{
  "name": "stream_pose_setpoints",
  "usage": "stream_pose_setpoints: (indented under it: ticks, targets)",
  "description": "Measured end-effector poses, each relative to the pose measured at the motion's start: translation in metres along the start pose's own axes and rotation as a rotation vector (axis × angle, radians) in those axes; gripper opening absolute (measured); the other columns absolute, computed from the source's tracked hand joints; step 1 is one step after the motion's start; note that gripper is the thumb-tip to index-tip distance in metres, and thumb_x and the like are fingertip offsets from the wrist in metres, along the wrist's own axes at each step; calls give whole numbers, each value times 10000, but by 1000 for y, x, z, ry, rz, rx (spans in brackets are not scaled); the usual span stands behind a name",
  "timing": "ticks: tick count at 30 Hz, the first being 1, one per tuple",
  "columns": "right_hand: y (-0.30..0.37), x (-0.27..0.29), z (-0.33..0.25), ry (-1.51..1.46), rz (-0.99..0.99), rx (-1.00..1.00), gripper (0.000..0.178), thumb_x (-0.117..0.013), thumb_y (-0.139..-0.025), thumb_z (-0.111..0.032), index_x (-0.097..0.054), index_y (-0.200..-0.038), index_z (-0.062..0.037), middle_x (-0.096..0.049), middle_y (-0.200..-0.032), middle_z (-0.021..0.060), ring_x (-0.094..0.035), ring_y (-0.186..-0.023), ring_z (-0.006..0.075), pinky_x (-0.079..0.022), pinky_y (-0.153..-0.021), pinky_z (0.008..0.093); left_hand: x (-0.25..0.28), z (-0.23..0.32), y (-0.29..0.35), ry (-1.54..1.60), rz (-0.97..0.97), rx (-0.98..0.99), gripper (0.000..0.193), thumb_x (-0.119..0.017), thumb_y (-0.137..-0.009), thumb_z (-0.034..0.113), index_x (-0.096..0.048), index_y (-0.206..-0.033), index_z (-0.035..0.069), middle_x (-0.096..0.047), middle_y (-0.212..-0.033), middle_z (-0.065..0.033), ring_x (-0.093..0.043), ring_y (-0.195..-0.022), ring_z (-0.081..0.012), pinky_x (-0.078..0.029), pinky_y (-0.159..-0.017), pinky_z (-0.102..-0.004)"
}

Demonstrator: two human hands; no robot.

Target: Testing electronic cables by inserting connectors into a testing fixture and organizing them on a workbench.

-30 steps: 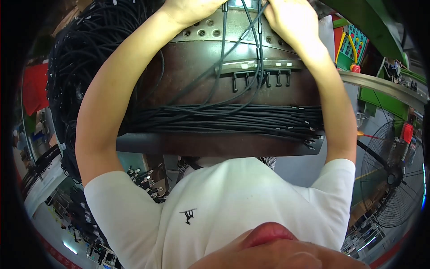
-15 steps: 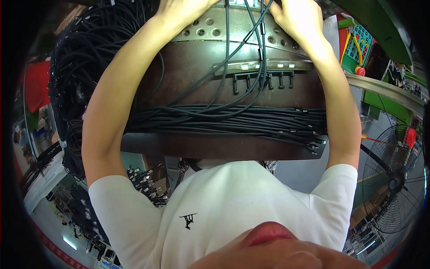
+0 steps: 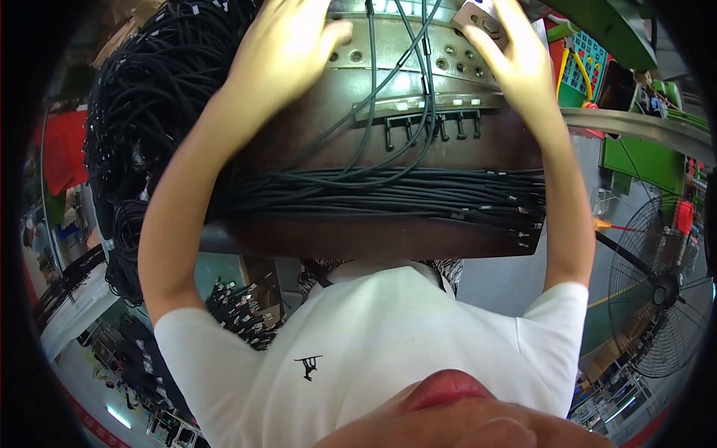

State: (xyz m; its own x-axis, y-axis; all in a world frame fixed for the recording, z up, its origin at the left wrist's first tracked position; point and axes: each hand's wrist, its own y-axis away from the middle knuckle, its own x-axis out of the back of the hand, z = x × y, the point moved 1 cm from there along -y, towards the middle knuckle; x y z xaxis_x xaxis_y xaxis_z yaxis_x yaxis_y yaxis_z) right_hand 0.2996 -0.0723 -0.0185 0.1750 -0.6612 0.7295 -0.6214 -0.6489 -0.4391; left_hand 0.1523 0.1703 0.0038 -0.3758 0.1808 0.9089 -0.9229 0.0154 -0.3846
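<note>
My left hand (image 3: 290, 46) is over the left part of a metal plate with round holes (image 3: 396, 63), its thumb spread away and its fingers stretched toward the top edge, partly cut off. At the plate's upper right, my right hand (image 3: 517, 60) has thumb and fingers apart beside a small metal block with a round knob (image 3: 482, 24); whether it touches the block I cannot tell. Several black cables (image 3: 371, 89) run down between my hands, crossing one another. They reach a bundle of black cables (image 3: 373, 200) lying across the brown table (image 3: 358, 237).
A strip with black pegs (image 3: 461, 125) lies behind the bundle. At left hangs a large mass of black cables (image 3: 164, 82). A green keypad panel (image 3: 586, 67), a curved metal rail (image 3: 635, 123) and a black floor fan (image 3: 661, 291) are on the right.
My left hand has drawn back toward me and its thumb has spread. My right hand has come slightly nearer, and the knobbed metal block now shows beside it. The view has shifted a little.
</note>
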Motion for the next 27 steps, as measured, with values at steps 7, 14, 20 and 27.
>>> stream_pose_setpoints:
  ticks: [7,14,20,27]
  targets:
    - [288,92,16,152,316,-752,358,-441,-1038,-119,-468,-1362,34,-595,-1267,169,-575,-1178,276,-431,-1055,394,48,96,255,467,-1055,381,331,-617,-919,237,-658,-1146,0,-663,-1123,-217,-634,-1043,-362,-482,-901,-453]
    - [384,13,7,-24,-157,-709,318,-599,-942,-99,-588,-1239,13,-622,-1219,137,-564,-1122,252,-451,-978,379,-23,54,320,41,-694,615,219,-602,-896,208,-714,-1016,63,-703,-968,-157,-662,-930,-310,-496,-802,-412]
    - [364,15,7,12,-95,-586,323,-617,-913,-56,-583,-1224,25,-625,-1210,163,-574,-1117,289,-460,-964,388,-18,53,312,194,-507,622,226,-617,-890,244,-708,-996,66,-689,-998,-172,-637,-946,-354,-487,-838,-461]
    - [357,18,6,197,-144,-560,263,-603,-851,3,-648,-1109,8,-663,-1116,194,-616,-1050,380,-492,-894,431,-30,48,322,-51,-600,532,216,-593,-890,214,-701,-1000,63,-684,-1012,-180,-635,-944,-369,-484,-844,-463]
